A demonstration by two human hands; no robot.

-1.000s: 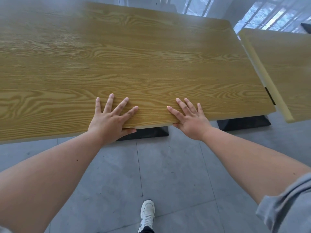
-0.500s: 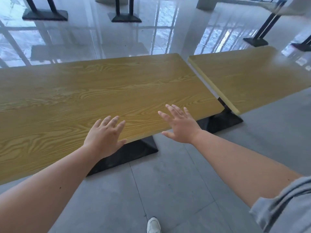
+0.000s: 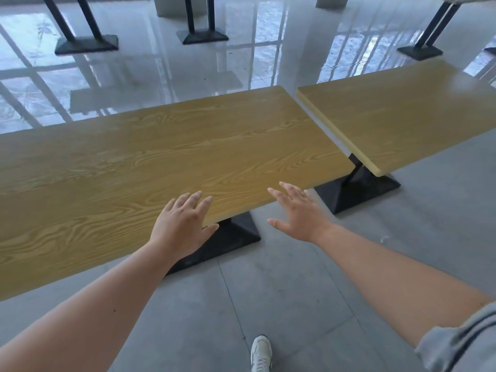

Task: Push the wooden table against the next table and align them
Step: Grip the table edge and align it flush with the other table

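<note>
The wooden table (image 3: 166, 162) fills the centre and left of the frame, its short end close beside the next table (image 3: 397, 116) at upper right, a thin gap showing and the near edges not level. Left hand (image 3: 182, 224) and right hand (image 3: 298, 213) hover at the near edge, fingers spread, holding nothing. Aligning looks unfinished.

A narrow gap separates the wooden counter (image 3: 166, 157) from the next counter (image 3: 402, 116); bare grey floor (image 3: 268, 291) lies open beneath both hands.
</note>
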